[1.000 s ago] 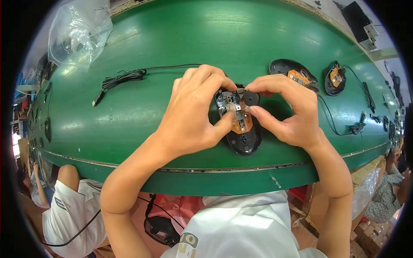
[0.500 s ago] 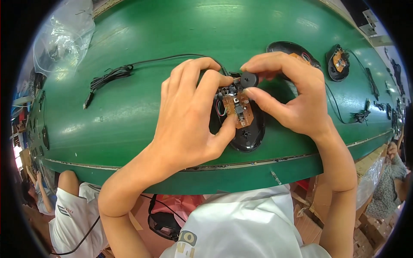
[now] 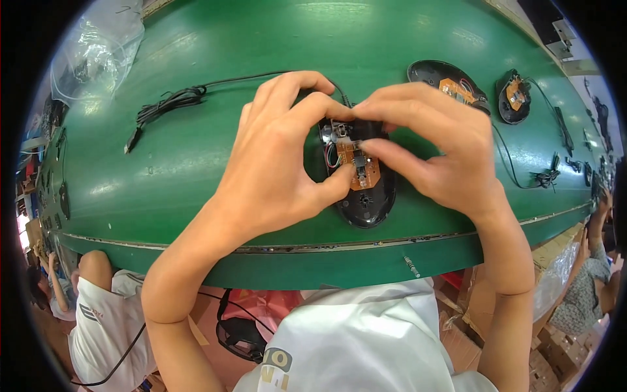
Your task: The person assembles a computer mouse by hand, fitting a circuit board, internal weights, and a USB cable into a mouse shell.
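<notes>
- Head view, middle of the frame: left hand [image 3: 274,170] curled around the left side of a black mouse base [image 3: 363,189], thumb tip pressed to the orange circuit board [image 3: 356,168] inside it, fingers arched over the top end.
- Right hand [image 3: 431,153] just right of centre, thumb and forefinger pinched together over the upper end of the board; impossible to tell what sits between the fingertips.
- Mouse base flat on the green belt [image 3: 196,150], near its front edge, lower middle of the frame.
- Black cable [image 3: 171,103] bundled at upper left, trailing toward the hands.
- Second open mouse base [image 3: 447,81] and a third [image 3: 513,98] at upper right, well apart from the hands.
- Clear plastic bag [image 3: 98,49] at far upper left.
</notes>
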`<state>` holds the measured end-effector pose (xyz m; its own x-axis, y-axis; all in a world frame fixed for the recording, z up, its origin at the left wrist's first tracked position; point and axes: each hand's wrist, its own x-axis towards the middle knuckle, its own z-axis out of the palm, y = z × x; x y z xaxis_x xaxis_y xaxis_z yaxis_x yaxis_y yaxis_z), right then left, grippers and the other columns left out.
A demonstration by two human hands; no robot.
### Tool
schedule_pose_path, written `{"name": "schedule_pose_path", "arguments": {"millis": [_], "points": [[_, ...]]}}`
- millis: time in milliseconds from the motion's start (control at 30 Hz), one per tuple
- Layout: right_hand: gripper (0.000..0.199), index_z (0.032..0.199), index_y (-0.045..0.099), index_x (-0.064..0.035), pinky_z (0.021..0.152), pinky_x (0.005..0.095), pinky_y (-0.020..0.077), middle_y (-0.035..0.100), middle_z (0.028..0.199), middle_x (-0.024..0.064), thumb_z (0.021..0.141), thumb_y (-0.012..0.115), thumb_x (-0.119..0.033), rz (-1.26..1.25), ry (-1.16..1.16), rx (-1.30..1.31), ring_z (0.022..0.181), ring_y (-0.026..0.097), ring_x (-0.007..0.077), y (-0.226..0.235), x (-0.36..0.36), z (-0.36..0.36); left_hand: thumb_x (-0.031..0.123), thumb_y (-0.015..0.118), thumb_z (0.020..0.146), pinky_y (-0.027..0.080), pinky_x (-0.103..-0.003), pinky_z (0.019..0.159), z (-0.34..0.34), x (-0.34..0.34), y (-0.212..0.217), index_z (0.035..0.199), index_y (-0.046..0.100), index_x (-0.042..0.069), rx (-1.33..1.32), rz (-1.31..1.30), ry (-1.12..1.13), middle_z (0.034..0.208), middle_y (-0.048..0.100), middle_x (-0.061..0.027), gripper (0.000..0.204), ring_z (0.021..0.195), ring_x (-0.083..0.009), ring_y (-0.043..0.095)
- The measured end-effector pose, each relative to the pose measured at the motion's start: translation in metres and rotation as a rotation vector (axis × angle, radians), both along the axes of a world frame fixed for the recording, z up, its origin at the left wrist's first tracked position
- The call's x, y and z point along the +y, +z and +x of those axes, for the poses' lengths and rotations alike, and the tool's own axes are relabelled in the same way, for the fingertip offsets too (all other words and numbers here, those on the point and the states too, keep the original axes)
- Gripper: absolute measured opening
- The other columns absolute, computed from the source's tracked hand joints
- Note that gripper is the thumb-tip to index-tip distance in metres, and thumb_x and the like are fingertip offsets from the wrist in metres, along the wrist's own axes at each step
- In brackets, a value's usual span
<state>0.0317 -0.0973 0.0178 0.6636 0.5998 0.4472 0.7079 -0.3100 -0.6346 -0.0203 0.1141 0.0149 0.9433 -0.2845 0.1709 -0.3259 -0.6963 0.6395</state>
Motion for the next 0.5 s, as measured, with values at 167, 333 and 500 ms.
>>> {"name": "schedule_pose_path", "arguments": {"millis": [167, 333, 500], "points": [[0.03, 0.102, 0.076, -0.0039, 0.07, 0.0278, 0.0524, 0.072, 0.102, 0.0063, 0.072, 0.08, 0.0, -0.074, 0.005, -0.15, 0.08, 0.064, 0.0184, -0.005, 0.007, -0.003, 0.014, 0.078, 0.069, 0.039, -0.04, 0.1, 0.0, -0.001, -0.006, 0.111, 0.063, 0.005, -0.065, -0.001, 0.014, 0.126, 0.054, -0.0109, 0.045, 0.116, -0.0299, 0.051], [0.029, 0.102, 0.076, -0.0044, 0.071, 0.0281, 0.0511, 0.07, 0.102, 0.0059, 0.074, 0.08, -0.002, -0.093, -0.026, -0.123, 0.081, 0.062, 0.0184, -0.004, 0.009, -0.005, 0.009, 0.077, 0.068, 0.037, -0.041, 0.108, -0.003, -0.004, -0.004, 0.114, 0.063, 0.006, -0.004, -0.039, 0.038, 0.131, 0.056, -0.0116, 0.048, 0.122, -0.0297, 0.052], [0.028, 0.102, 0.076, -0.0039, 0.071, 0.0276, 0.0499, 0.068, 0.101, 0.0065, 0.075, 0.081, -0.004, -0.124, -0.071, -0.066, 0.082, 0.06, 0.0182, -0.01, 0.008, -0.009, 0.01, 0.077, 0.07, 0.039, -0.042, 0.106, -0.007, -0.006, -0.014, 0.114, 0.062, 0.004, -0.062, -0.101, 0.043, 0.129, 0.056, -0.013, 0.047, 0.12, -0.031, 0.053]]}}
